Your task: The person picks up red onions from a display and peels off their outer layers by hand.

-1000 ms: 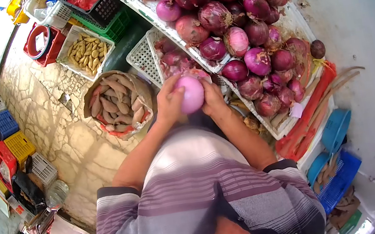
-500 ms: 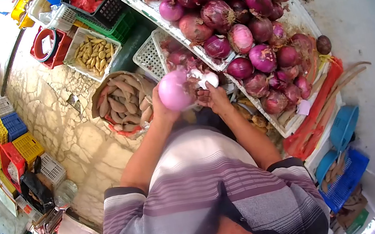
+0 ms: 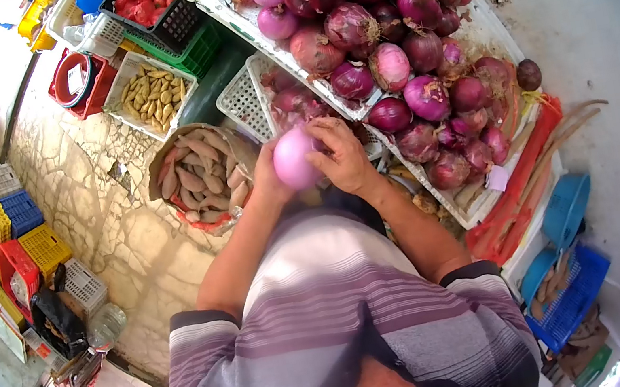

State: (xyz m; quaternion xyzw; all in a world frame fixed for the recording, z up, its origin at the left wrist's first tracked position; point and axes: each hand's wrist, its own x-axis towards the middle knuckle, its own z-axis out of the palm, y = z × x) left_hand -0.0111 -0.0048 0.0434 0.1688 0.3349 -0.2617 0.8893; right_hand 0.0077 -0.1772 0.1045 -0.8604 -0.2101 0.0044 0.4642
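A smooth pink-purple onion [image 3: 295,160] is held in front of my belly. My left hand [image 3: 270,177] wraps round its left side. On its right side, the fingers of my right hand [image 3: 342,157] are bent against the skin near the top. Just beyond the hands, a white basket [image 3: 239,105] holds reddish onion skins [image 3: 293,102]. Purple onions [image 3: 425,97] are heaped in white trays at the upper right, some with dry skin and roots.
A sack of sweet potatoes [image 3: 200,175] stands on the stone floor to the left. Behind it are a crate of small yellowish roots [image 3: 152,95] and a red crate [image 3: 97,96]. Red netting [image 3: 507,222] and blue baskets [image 3: 567,209] lie at right.
My right hand held loose white and purple peel beside the onion half a second ago; now it is back on the onion and that peel is out of sight.
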